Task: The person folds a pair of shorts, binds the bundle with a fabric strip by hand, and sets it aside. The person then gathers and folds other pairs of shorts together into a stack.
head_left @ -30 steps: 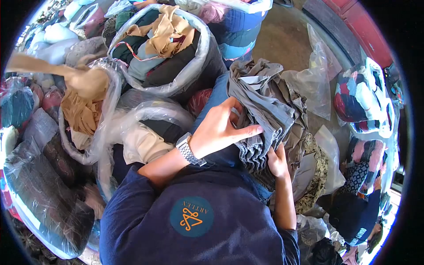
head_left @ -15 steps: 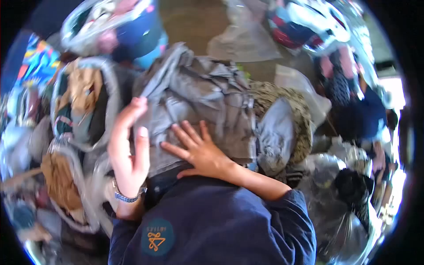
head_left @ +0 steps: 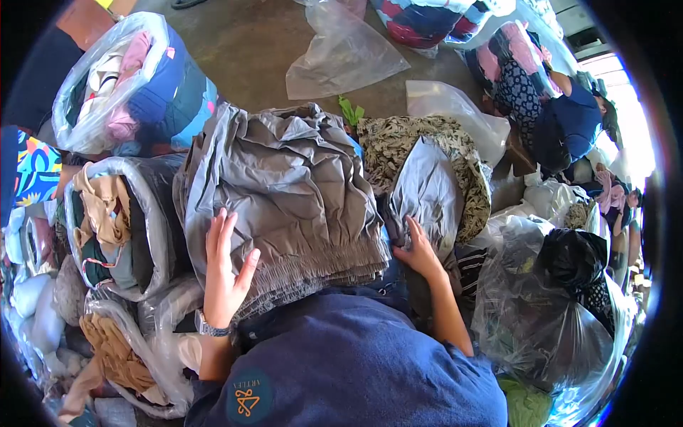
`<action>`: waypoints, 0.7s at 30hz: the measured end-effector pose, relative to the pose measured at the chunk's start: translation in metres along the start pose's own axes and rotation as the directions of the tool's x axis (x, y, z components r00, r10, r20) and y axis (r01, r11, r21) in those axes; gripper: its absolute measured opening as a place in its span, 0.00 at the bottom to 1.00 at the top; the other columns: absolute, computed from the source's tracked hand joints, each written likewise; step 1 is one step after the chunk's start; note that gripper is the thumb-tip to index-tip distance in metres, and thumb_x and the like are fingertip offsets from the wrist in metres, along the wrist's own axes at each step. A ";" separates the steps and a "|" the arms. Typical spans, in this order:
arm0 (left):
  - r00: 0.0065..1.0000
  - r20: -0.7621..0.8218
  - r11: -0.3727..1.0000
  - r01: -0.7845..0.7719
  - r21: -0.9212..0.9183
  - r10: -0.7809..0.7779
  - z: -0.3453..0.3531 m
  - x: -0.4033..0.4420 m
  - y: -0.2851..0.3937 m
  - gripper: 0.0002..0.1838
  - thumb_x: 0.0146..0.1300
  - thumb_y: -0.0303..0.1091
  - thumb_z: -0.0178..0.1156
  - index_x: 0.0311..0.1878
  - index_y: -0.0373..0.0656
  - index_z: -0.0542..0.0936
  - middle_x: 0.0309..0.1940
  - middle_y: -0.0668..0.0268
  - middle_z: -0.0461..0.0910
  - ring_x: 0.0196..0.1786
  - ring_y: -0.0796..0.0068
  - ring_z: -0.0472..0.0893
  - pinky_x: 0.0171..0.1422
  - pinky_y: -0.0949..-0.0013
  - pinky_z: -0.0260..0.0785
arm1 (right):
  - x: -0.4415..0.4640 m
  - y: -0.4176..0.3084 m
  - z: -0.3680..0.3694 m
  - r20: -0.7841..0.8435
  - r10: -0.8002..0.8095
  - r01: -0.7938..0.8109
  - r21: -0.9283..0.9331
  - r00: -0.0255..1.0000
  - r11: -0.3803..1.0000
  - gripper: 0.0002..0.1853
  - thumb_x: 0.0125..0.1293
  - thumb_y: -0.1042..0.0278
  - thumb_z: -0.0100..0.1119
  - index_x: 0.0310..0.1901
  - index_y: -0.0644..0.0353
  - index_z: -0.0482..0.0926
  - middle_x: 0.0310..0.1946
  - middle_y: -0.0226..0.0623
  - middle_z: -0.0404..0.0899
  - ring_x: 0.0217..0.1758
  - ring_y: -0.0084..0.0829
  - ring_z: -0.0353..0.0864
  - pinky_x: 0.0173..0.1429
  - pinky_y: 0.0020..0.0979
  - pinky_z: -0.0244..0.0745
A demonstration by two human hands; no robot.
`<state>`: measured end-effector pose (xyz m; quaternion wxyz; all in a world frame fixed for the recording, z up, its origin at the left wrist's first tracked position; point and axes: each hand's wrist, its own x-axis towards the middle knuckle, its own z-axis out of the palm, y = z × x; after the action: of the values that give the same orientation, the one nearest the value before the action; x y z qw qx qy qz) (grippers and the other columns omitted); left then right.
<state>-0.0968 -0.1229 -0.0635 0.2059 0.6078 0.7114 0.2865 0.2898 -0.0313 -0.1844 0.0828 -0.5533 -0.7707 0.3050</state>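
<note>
At the central grey gathered-fabric stack (head_left: 288, 192), the left hand (head_left: 228, 283) is spread, released, by the near left edge, the right hand (head_left: 422, 255) likewise by the right; smooth brown floor (head_left: 245, 60) is seen beyond.

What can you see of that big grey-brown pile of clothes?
The grey-brown garment stack looks like thin, slightly shiny fabric, wrinkled on top. Its near edge shows gathered, elastic-looking bands, several layers deep. It lies in front of the navy shirt. The open left hand is at its left side, though touch is unclear; the open right hand is beside its right edge.
</note>
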 end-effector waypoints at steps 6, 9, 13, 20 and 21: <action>0.993 0.036 0.981 -0.104 -0.162 0.111 -0.029 0.021 0.020 0.30 0.59 0.30 0.60 0.64 0.36 0.62 0.64 0.49 0.63 0.66 0.50 0.63 0.69 0.59 0.54 | 0.004 -0.003 0.031 -0.063 0.270 -0.250 0.227 0.961 0.941 0.31 0.57 0.61 0.64 0.61 0.62 0.66 0.49 0.58 0.75 0.56 0.51 0.73 0.57 0.38 0.69; 0.978 0.076 0.962 -0.178 -0.206 0.197 -0.029 0.033 0.030 0.31 0.58 0.31 0.61 0.64 0.37 0.63 0.63 0.51 0.64 0.65 0.52 0.64 0.69 0.60 0.55 | 0.016 0.010 0.050 -0.207 0.203 -0.194 0.061 0.957 0.979 0.25 0.59 0.58 0.61 0.55 0.61 0.70 0.39 0.56 0.78 0.45 0.52 0.76 0.48 0.43 0.71; 0.934 0.152 0.926 -0.280 -0.253 0.324 -0.021 0.051 0.048 0.30 0.57 0.32 0.61 0.63 0.38 0.64 0.58 0.52 0.68 0.61 0.54 0.68 0.66 0.60 0.59 | 0.029 0.021 0.056 -0.201 0.181 -0.203 -0.099 0.963 0.974 0.21 0.59 0.63 0.60 0.52 0.63 0.73 0.39 0.55 0.78 0.45 0.52 0.75 0.48 0.43 0.71; 0.683 0.196 0.709 -0.692 -0.135 0.704 0.032 0.088 0.104 0.37 0.55 0.45 0.63 0.65 0.45 0.61 0.64 0.57 0.61 0.71 0.58 0.55 0.72 0.41 0.41 | 0.028 -0.067 -0.100 -0.266 0.295 -0.188 0.364 0.918 0.912 0.20 0.55 0.74 0.57 0.52 0.66 0.75 0.42 0.39 0.80 0.45 0.32 0.79 0.53 0.31 0.71; 0.634 0.145 0.650 -0.733 -0.202 0.760 0.032 0.096 0.121 0.40 0.52 0.48 0.64 0.66 0.46 0.60 0.65 0.57 0.59 0.72 0.57 0.51 0.71 0.37 0.35 | 0.016 -0.099 -0.132 -0.291 0.143 -0.037 0.341 0.946 0.939 0.20 0.54 0.74 0.57 0.51 0.67 0.75 0.38 0.38 0.80 0.41 0.29 0.78 0.49 0.30 0.72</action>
<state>-0.0025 -0.0114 -0.0026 0.1825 0.8609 0.3498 0.3214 0.2657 0.0131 -0.0259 0.2807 -0.6076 -0.6593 0.3424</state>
